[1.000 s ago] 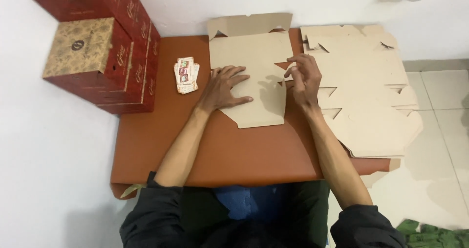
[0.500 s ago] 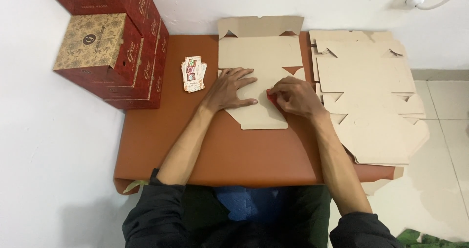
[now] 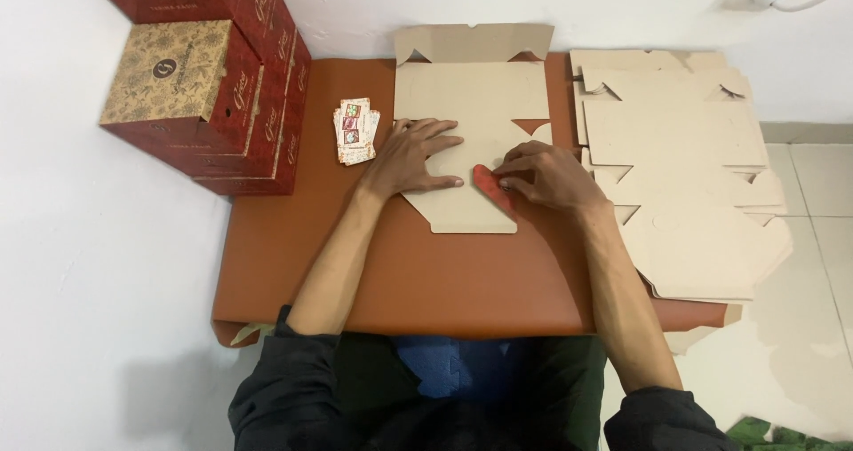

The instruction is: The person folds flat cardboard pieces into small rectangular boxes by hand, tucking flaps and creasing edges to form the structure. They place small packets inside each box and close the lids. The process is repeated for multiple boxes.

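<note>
Head view, blank: I saw a flat brown cardboard blank lying on the orange-brown tabletop, its far flaps against the wall.
Head view, left hand: my left hand lay flat on the blank with fingers spread wide, pinning it and gripping nothing.
Head view, right hand: my right hand was curled narrow at the blank's right edge, fingertips pinching a side flap turned over to show its red face.
Head view, stack: more flat blanks lay stacked just right of that hand, overhanging the tabletop edge.
Head view, cards: a small pile of printed cards sat just left of the left hand.
Head view, boxes: finished red boxes, one with a gold patterned top, stood stacked at the far left.
Risk, crease: I judged the fold could run crooked if the left hand let the blank slide.
Risk, stack: I judged a right elbow swing could nudge the overhanging stack off.
Risk, cards: a sideways left hand might scatter the cards.
</note>
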